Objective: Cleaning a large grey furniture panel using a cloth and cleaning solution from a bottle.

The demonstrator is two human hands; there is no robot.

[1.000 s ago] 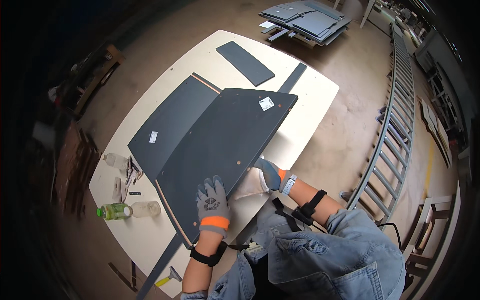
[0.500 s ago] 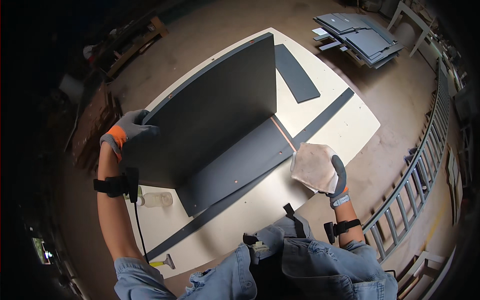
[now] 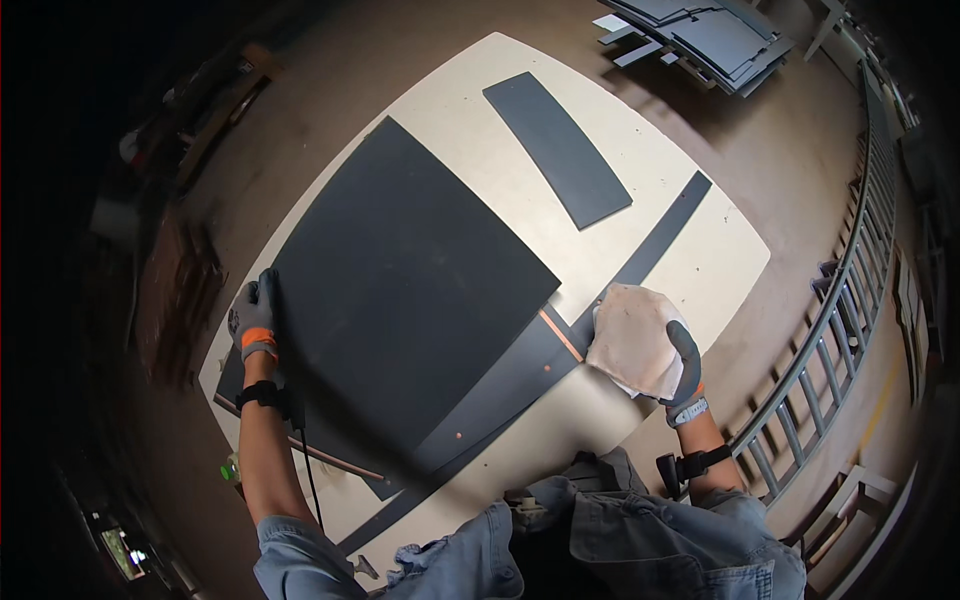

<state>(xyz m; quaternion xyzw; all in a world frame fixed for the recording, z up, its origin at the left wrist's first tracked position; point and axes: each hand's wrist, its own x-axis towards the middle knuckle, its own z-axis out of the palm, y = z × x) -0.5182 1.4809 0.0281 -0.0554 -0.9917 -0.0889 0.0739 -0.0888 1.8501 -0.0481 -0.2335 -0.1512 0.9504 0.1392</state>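
A large dark grey panel (image 3: 390, 290) lies low over another dark board (image 3: 500, 395) on the white-topped table. My left hand (image 3: 253, 312), in a grey glove with an orange cuff, grips the large panel's left edge, its fingers curled at the rim. In my gloved right hand (image 3: 685, 362) is a folded beige cloth (image 3: 635, 338), pinched by its right side. This cloth hangs over the right end of the lower board and a long narrow dark strip (image 3: 665, 228). An orange-brown edge shows along the lower board's right end.
A smaller dark board (image 3: 558, 150) lies on the far part of the white table (image 3: 720, 250). Beyond it on the floor stands a stack of grey panels (image 3: 700, 45). A metal ladder-like frame (image 3: 800, 400) runs along the right side. Brown stacked pieces (image 3: 175, 300) are at the left.
The large panel has tipped from upright down to nearly flat, covering much of the lower board and the bottle. My left hand has come down with its edge; the right still holds the cloth.
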